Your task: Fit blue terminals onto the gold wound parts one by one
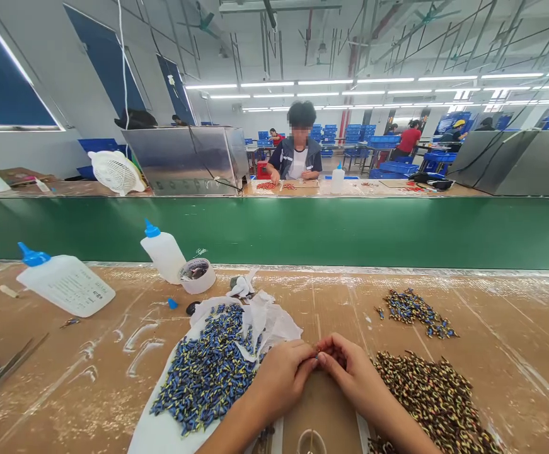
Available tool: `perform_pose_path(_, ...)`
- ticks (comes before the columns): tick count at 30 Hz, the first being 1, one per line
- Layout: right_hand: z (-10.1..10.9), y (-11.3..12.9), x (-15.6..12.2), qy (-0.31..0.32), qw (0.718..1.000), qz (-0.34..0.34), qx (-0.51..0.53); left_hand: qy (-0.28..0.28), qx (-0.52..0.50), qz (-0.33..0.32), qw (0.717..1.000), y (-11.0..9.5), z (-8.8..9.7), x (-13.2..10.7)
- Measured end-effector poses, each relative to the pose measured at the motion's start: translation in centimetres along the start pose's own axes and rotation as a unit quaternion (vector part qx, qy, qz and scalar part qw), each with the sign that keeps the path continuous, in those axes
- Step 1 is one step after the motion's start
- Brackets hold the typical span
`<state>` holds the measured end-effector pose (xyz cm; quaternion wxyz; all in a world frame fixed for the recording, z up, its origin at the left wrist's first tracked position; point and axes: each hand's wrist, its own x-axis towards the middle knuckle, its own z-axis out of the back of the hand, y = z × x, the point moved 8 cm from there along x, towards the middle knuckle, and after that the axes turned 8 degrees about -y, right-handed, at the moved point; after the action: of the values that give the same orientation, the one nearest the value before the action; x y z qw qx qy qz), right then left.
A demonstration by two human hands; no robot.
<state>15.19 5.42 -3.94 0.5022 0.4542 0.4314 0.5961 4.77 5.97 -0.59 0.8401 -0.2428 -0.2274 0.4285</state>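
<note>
My left hand (281,378) and my right hand (350,372) meet at the fingertips over the brown table (89,378), both pinched on a tiny part between them that I cannot name. Left of my hands a heap of small blue parts (208,369) lies on a white sheet (161,432). To the right lies a heap of dark brown and yellow parts (435,397). A smaller pile of blue parts (413,310) sits further back on the right.
Two white squeeze bottles with blue caps (66,282) (163,252) and a roll of tape (197,275) lie at the left. A green conveyor belt (302,230) runs across behind the table. A person (297,154) works opposite. A small fan (116,171) stands far left.
</note>
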Motion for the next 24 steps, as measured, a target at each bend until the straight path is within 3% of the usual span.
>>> perform_pose_path(3, 0.5, 0.6, 0.2, -0.001, 1.000, -0.006, 0.000, -0.004, -0.001, 0.009, 1.000, 0.0, 0.8, -0.1)
perform_pose_path(5, 3.0, 1.0, 1.0, -0.035, 0.999, 0.008, -0.033, -0.017, 0.006, 0.018, 1.000, 0.5, 2.1, -0.1)
perform_pose_path(7, 7.3, 0.9, 2.0, -0.107, 0.989, 0.032, -0.101, -0.040, 0.035, 0.041, 0.998, 1.7, 4.0, 0.0)
perform_pose_path(10, 15.4, -0.7, 3.3, -0.264, 0.944, 0.024, -0.198, -0.027, 0.077, 0.085, 0.993, 4.2, 6.0, -0.2)
perform_pose_path(13, 20.2, -3.1, 3.8, -0.360, 0.899, 0.001, -0.251, -0.018, 0.098, 0.124, 0.987, 6.5, 7.2, -0.8)
perform_pose_path(16, 20.6, -4.3, 3.9, -0.379, 0.886, 0.006, -0.268, -0.010, 0.123, 0.165, 0.979, 8.0, 7.7, -1.7)
perform_pose_path(19, 19.3, -3.6, 3.6, -0.369, 0.877, 0.033, -0.304, 0.005, 0.156, 0.188, 0.970, 8.6, 7.6, -2.2)
perform_pose_path(24, 16.9, -2.1, 3.2, -0.316, 0.888, 0.073, -0.325, 0.009, 0.191, 0.185, 0.964, 8.4, 7.3, -2.2)
